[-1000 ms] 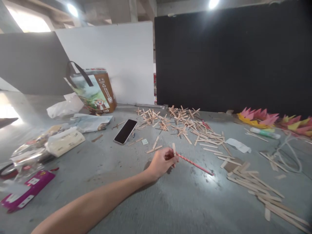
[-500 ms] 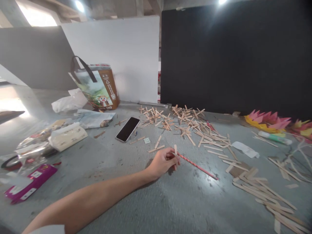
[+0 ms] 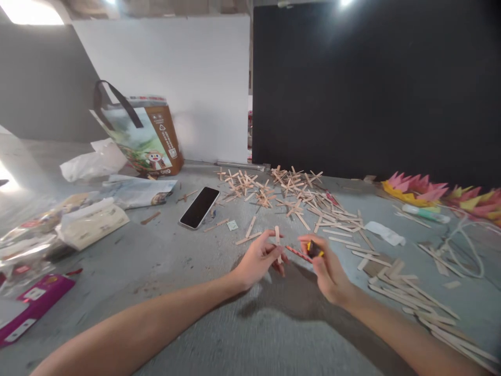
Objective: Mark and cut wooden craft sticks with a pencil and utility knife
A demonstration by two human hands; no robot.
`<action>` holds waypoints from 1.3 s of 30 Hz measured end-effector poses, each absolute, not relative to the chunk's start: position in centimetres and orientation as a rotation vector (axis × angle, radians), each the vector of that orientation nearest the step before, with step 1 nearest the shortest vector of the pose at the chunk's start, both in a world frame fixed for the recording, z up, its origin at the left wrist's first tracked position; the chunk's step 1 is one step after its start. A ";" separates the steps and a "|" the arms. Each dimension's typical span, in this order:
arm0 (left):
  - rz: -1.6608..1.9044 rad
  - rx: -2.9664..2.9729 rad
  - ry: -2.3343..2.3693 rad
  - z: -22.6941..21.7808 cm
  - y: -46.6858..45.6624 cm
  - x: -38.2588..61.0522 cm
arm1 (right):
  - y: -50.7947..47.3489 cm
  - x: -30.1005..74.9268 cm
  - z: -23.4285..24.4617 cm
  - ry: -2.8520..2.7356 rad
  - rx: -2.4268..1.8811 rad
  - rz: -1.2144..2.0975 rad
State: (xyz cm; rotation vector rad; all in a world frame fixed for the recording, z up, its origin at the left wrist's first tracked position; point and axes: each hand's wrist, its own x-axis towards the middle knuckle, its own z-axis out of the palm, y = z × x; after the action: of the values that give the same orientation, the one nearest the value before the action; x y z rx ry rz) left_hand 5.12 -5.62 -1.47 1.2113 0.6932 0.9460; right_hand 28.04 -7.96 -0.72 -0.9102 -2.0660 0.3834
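Observation:
My left hand is closed on a craft stick, pinched upright between thumb and fingers above the table. Opposite it, my right hand has its fingers wrapped round a small black-and-yellow tool; its exact kind is not clear. A thin red striped rod, like a pencil, shows in the gap between the hands, its right part hidden behind my right hand. Two loose craft sticks lie just beyond my left hand.
Crossed craft sticks are heaped at the back, with more sticks at right. A phone, a carrier bag and a purple packet are at left. Pink paper flowers, a glue tube and a white cable lie far right.
My right hand has come in from the right with the black-and-yellow tool, covering part of the red rod. My left hand stays closed on the craft stick. The view has shifted slightly right.

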 end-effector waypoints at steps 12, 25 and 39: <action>0.952 1.216 0.693 -1.3 -6.2 4.9 | -5.1 28.7 -1.7 -2.254 -0.843 0.123; 0.909 1.264 0.724 -0.7 -6.3 4.7 | -5.0 28.7 -1.7 -2.192 -0.855 0.185; 0.917 1.251 0.729 -0.6 -6.3 4.7 | -5.0 28.6 -1.5 -2.147 -0.859 0.202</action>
State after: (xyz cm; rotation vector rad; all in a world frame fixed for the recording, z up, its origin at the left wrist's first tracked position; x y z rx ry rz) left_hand 4.69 -6.26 -0.60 1.2511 0.7290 0.9170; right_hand 28.56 -5.01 -1.48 -0.8588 -2.1467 0.2019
